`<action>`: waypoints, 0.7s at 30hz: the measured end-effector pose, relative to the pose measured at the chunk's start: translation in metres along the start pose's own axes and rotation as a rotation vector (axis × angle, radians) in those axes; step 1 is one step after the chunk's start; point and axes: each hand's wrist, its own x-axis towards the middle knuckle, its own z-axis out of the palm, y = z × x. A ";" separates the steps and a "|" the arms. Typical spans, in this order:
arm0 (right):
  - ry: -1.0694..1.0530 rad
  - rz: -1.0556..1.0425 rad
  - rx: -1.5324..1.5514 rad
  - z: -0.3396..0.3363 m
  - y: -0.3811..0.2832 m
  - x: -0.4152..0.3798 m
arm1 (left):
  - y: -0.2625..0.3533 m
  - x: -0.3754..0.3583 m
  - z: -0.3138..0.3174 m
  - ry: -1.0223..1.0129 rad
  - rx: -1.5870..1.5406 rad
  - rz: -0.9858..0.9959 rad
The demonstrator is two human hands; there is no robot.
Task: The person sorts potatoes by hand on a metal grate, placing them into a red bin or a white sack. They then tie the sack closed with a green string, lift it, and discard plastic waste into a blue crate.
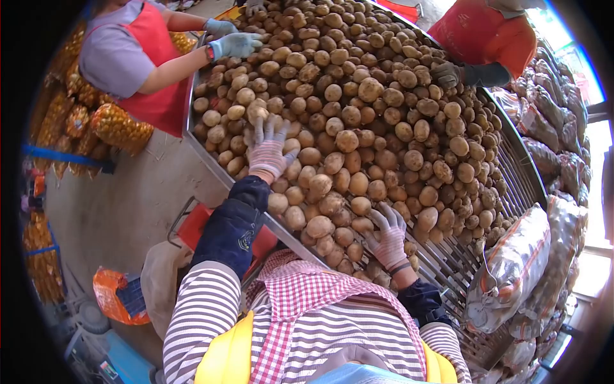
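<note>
Potatoes (347,141) lie heaped beneath and beyond two gloved hands on a metal-rimmed table (295,246), its slats (441,269) bare to the right of the right hand. The left hand (268,152), in a striped glove, reaches farther into the heap, palm down with fingers extended and spread, its fingertips against the potatoes. The right hand (389,243) rests on the near side of the pile, open, fingers parted and slightly bent; whether a potato sits under either palm cannot be told. Neither hand visibly has one lifted. The work at this point appears to be feeling and spreading through the loose pile by touch; drawing a single potato out would call for fingers curled around it and a light pull clear of its neighbors. Beyond the left hand, a co-worker's blue-gloved hand (235,46) reaches over the pile, while another worker's dark-gloved hand (448,75) touches it on the far right. A filled pale sack (511,272) leans to the right of the right hand, and a red container (194,227) stands beside the left forearm.
</note>
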 end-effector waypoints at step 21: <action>0.162 -0.277 -0.042 0.034 0.012 0.141 | 0.158 0.164 0.013 -0.008 -0.346 0.667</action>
